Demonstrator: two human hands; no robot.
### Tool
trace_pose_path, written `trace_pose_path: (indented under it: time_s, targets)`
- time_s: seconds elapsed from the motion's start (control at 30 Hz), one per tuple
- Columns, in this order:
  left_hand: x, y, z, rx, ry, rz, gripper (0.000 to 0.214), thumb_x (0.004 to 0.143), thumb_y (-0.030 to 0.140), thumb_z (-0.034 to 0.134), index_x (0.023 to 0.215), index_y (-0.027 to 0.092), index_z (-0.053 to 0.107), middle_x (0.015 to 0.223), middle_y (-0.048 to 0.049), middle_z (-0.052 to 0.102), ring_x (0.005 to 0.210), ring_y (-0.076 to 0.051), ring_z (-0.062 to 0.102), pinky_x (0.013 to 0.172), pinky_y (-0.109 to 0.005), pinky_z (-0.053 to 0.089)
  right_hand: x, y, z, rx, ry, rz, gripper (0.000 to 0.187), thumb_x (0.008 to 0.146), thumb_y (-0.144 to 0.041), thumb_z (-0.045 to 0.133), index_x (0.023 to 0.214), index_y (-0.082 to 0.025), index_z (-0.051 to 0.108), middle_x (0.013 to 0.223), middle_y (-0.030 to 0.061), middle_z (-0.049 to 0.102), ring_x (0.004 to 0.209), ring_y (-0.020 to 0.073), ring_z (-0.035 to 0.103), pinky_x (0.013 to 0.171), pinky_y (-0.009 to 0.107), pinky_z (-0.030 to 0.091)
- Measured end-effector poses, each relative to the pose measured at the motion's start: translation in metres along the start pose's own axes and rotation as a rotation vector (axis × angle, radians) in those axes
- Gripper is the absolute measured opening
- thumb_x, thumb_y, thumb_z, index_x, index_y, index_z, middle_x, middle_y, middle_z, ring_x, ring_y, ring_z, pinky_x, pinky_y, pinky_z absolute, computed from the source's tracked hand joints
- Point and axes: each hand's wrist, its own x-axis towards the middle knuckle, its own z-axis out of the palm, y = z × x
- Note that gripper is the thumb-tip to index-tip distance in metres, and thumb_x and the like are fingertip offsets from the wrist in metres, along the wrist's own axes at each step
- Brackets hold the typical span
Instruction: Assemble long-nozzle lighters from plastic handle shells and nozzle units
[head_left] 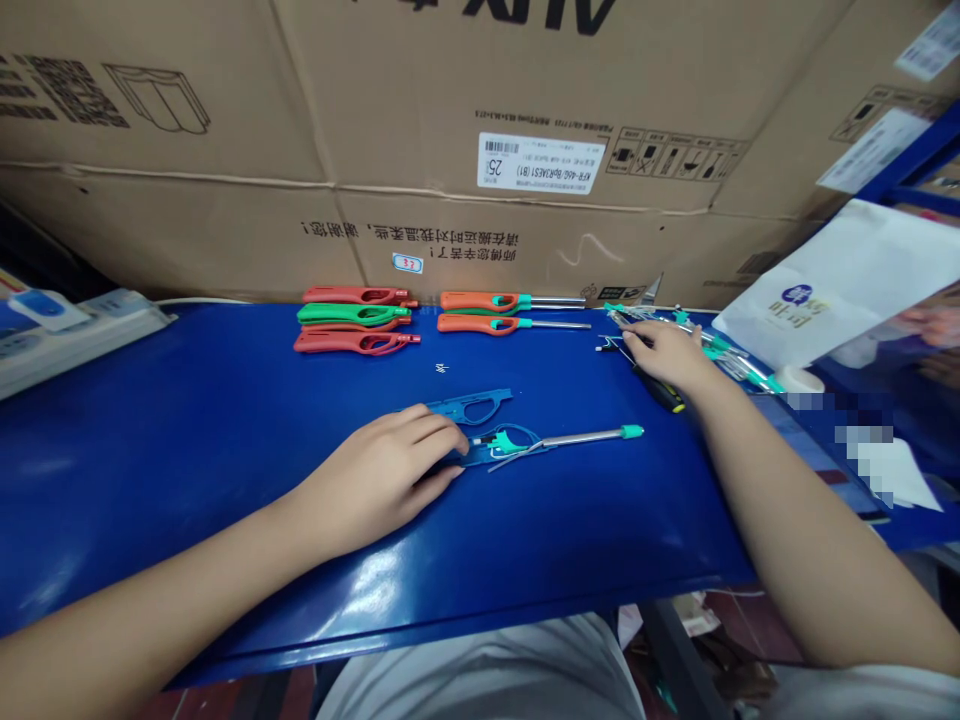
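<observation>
My left hand (409,465) lies over the handle end of an opened blue lighter casing, its fingers bent and its thumb pressed to the near side. In the lower blue half (469,455) sit a teal trigger (510,442), thin wires and a metal tube (585,437) with a teal tip, pointing right. The other blue half (480,405) lies just behind, partly under my fingers. At the back right, my right hand (667,350) reaches onto a pile of metal lighter tubes with teal parts (724,352). Its fingers are bent down among them; whatever they pinch is hidden.
A black-and-yellow screwdriver (664,390) lies below my right hand. Red and green lighter handles (356,315) and orange lighters (480,323) with metal tubes line the back, before a large cardboard box (420,130). A power strip (82,335) is far left; a white paper bag (840,280) stands right.
</observation>
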Motion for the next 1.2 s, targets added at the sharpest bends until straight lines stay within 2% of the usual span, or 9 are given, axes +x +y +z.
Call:
trace_pose_path:
  time_s: [0.17,0.27,0.37,0.5,0.63,0.83,0.93,1.1,1.2]
  targets:
    - [0.001,0.001,-0.001,-0.007,0.001,0.005,0.014,0.104,0.026,0.050,0.111,0.022,0.061,0.112,-0.0037,0.068,0.104,-0.023,0.060,0.092,-0.038,0.049,0.005,0.002,-0.003,0.040,0.076,0.008,0.020,0.083,-0.025,0.057,0.088,-0.018,0.076,0.112,0.0144,0.074,0.111,0.0354,0.065,0.104,0.058,0.041]
    - [0.001,0.001,-0.001,-0.006,0.005,0.010,0.013,0.103,0.024,0.050,0.110,0.021,0.061,0.113,-0.0040,0.068,0.103,-0.023,0.060,0.091,-0.038,0.049,0.006,0.003,-0.004,0.090,0.099,0.005,0.012,0.076,-0.019,0.060,0.081,-0.019,0.072,0.104,0.0118,0.076,0.103,0.0318,0.067,0.097,0.048,0.046]
    - [0.002,0.001,-0.001,-0.009,0.010,0.020,0.013,0.102,0.023,0.051,0.109,0.021,0.061,0.112,-0.0043,0.069,0.102,-0.023,0.060,0.090,-0.039,0.049,0.005,0.002,-0.003,0.156,0.132,0.015,0.016,0.073,-0.016,0.061,0.086,-0.020,0.069,0.095,0.0088,0.077,0.098,0.0301,0.069,0.097,0.048,0.045]
    - [0.002,0.001,-0.001,-0.009,0.009,0.012,0.014,0.102,0.025,0.051,0.109,0.021,0.062,0.109,-0.0053,0.069,0.101,-0.024,0.061,0.089,-0.039,0.050,0.004,-0.002,-0.005,0.268,0.202,0.035,0.027,0.072,-0.016,0.060,0.098,-0.019,0.068,0.090,0.0099,0.075,0.100,0.0333,0.067,0.101,0.056,0.041]
    - [0.000,0.003,0.002,-0.077,0.081,-0.026,0.017,0.101,0.027,0.054,0.115,0.022,0.064,0.114,-0.0056,0.070,0.107,-0.024,0.062,0.093,-0.039,0.051,-0.002,-0.021,-0.016,0.468,0.207,-0.013,0.028,0.079,-0.024,0.061,0.105,-0.016,0.068,0.095,0.0133,0.074,0.094,0.0298,0.069,0.096,0.050,0.050]
    - [0.002,0.007,0.012,-0.288,0.284,-0.120,0.037,0.100,0.034,0.061,0.136,0.023,0.061,0.129,-0.0048,0.069,0.119,-0.021,0.061,0.104,-0.035,0.050,-0.050,-0.095,-0.024,0.810,-0.056,-0.239,0.030,0.084,-0.039,0.069,0.108,-0.020,0.070,0.100,0.0078,0.076,0.090,0.0209,0.072,0.086,0.037,0.058]
    - [0.005,0.010,0.014,-0.384,0.326,-0.153,0.043,0.099,0.034,0.063,0.141,0.022,0.059,0.131,-0.0057,0.070,0.120,-0.021,0.063,0.106,-0.035,0.049,-0.085,-0.132,-0.024,1.156,-0.317,-0.322,0.022,0.083,-0.034,0.075,0.100,-0.021,0.070,0.101,0.0058,0.075,0.093,0.0187,0.071,0.090,0.036,0.057]
    - [0.010,0.021,0.015,-0.620,0.438,-0.168,0.021,0.098,0.029,0.064,0.114,0.021,0.075,0.130,-0.0055,0.072,0.122,-0.020,0.066,0.108,-0.032,0.049,-0.120,-0.160,-0.022,1.377,-0.588,-0.315,0.019,0.083,-0.028,0.078,0.095,-0.020,0.066,0.095,0.0025,0.068,0.086,0.0136,0.067,0.082,0.029,0.056]
    - [0.011,0.026,0.015,-0.713,0.489,-0.168,0.012,0.096,0.025,0.067,0.099,0.020,0.077,0.118,-0.0058,0.077,0.113,-0.019,0.071,0.103,-0.028,0.052,-0.125,-0.161,-0.020,1.363,-0.659,-0.344,0.018,0.086,-0.028,0.075,0.098,-0.020,0.065,0.095,0.0029,0.066,0.086,0.0131,0.065,0.079,0.028,0.055]
